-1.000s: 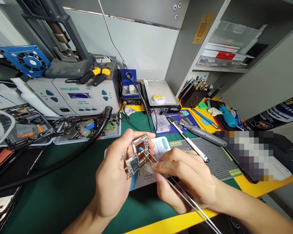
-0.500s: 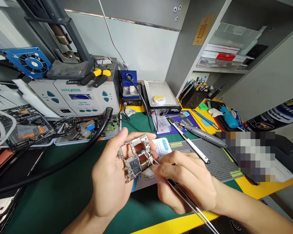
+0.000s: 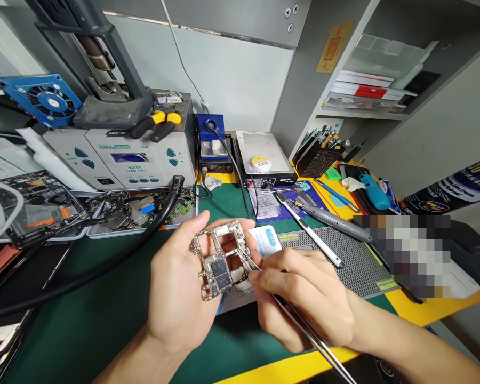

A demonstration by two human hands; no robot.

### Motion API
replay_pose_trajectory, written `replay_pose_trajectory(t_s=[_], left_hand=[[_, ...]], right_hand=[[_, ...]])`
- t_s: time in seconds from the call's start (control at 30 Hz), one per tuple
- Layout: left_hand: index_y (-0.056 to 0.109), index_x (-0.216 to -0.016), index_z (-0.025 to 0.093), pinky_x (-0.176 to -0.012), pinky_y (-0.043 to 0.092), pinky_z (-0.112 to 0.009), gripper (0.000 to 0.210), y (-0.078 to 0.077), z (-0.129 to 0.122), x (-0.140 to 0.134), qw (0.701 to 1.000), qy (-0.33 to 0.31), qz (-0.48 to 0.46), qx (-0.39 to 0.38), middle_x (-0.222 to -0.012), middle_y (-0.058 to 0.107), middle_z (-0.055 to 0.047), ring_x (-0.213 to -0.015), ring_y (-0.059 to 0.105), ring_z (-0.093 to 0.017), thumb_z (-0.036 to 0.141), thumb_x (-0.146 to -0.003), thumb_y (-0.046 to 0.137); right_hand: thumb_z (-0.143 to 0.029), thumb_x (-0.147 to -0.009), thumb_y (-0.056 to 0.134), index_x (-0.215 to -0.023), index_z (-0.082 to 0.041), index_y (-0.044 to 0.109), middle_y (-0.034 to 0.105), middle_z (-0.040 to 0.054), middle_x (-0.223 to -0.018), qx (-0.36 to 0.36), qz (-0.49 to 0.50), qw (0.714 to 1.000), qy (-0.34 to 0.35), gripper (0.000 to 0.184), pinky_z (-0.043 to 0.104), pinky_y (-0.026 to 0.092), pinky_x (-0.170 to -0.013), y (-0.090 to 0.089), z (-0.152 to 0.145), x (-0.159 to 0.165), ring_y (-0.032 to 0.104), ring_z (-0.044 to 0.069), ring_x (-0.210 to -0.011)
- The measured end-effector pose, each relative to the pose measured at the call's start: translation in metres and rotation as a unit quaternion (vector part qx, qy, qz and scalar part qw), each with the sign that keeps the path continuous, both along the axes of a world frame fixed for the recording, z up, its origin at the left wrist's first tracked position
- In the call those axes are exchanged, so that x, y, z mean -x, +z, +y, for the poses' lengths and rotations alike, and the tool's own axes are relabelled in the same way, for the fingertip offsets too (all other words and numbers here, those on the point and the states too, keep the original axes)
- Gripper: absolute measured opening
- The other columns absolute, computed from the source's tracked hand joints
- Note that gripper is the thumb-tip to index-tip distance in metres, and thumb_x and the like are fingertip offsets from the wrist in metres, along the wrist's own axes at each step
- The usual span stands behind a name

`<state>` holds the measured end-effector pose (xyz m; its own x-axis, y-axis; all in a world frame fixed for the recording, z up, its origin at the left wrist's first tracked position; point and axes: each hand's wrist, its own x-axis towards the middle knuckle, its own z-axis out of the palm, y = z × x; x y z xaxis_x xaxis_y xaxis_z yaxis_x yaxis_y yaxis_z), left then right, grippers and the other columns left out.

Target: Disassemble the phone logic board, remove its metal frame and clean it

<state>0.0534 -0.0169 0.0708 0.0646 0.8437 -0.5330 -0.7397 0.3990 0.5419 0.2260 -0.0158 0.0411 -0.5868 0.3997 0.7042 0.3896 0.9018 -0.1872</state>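
My left hand point(image 3: 180, 288) holds a phone logic board point(image 3: 219, 273) by its edges, face tilted up toward me. The board has square cut-outs and a large dark chip. In my right hand point(image 3: 304, 293) is a pair of metal tweezers point(image 3: 314, 337), pinched between thumb and fingers. Their tips are at the board's right side, by the cut-outs; whether they grip anything there I cannot tell. Under the hands lies a white and blue card point(image 3: 267, 239), partly covered.
A hot air station point(image 3: 124, 154) stands back left, its black hose point(image 3: 116, 277) crossing the green mat point(image 3: 116, 341). A hot plate point(image 3: 262, 152) is at the back centre. A white brush point(image 3: 310, 229) and a grey pen-shaped tool point(image 3: 332, 221) lie right, over a grey perforated mat point(image 3: 352, 261).
The board has tilted slightly in my left hand, turning more of its face toward me. The tweezer tips have shifted a little on its right side; both hands stay almost in place.
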Motion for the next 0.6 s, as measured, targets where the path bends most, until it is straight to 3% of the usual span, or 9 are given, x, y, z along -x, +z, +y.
replay_pose_trajectory(t_s=[0.13,0.27,0.43,0.6], left_hand=[[0.082,-0.091,0.009,-0.069,0.059,-0.029,0.046,-0.002,-0.008,0.001,0.992,-0.011,0.072,-0.098,-0.076,0.076,-0.014,-0.072,0.071,-0.023,0.039,-0.097,0.048],[0.082,-0.101,0.018,-0.083,0.054,-0.028,0.04,-0.006,-0.018,0.006,0.96,-0.046,0.184,-0.208,-0.089,0.078,-0.011,-0.086,0.07,-0.023,0.042,-0.098,0.051],[0.084,-0.097,0.024,-0.082,0.053,-0.029,0.033,-0.008,-0.02,0.01,0.943,-0.054,0.203,-0.259,-0.093,0.078,-0.007,-0.084,0.068,-0.022,0.049,-0.093,0.063],[0.085,-0.095,0.024,-0.089,0.054,-0.039,0.05,-0.006,-0.022,0.012,0.924,-0.076,0.249,-0.279,-0.103,0.075,-0.012,-0.098,0.067,-0.031,0.067,-0.088,0.062]], right_hand=[[-0.004,-0.078,0.057,-0.097,-0.015,0.062,0.063,0.0013,-0.072,0.009,0.012,1.0,0.001,0.023,0.024,0.044,-0.048,0.004,-0.003,-0.001,0.058,0.012,-0.055],[-0.004,-0.075,0.058,-0.097,-0.015,0.063,0.063,0.0013,-0.07,0.019,0.028,0.999,0.021,0.026,0.023,0.048,-0.047,0.006,-0.006,-0.001,0.059,0.012,-0.055],[-0.004,-0.073,0.058,-0.093,-0.014,0.066,0.063,0.0012,-0.068,0.018,0.073,0.997,0.031,0.025,0.026,0.049,-0.046,0.006,-0.009,0.0,0.056,0.012,-0.053],[-0.001,-0.073,0.059,-0.094,-0.016,0.065,0.061,0.001,-0.069,0.012,0.074,0.997,0.023,0.027,0.026,0.052,-0.05,0.005,-0.012,0.002,0.06,0.013,-0.053]])
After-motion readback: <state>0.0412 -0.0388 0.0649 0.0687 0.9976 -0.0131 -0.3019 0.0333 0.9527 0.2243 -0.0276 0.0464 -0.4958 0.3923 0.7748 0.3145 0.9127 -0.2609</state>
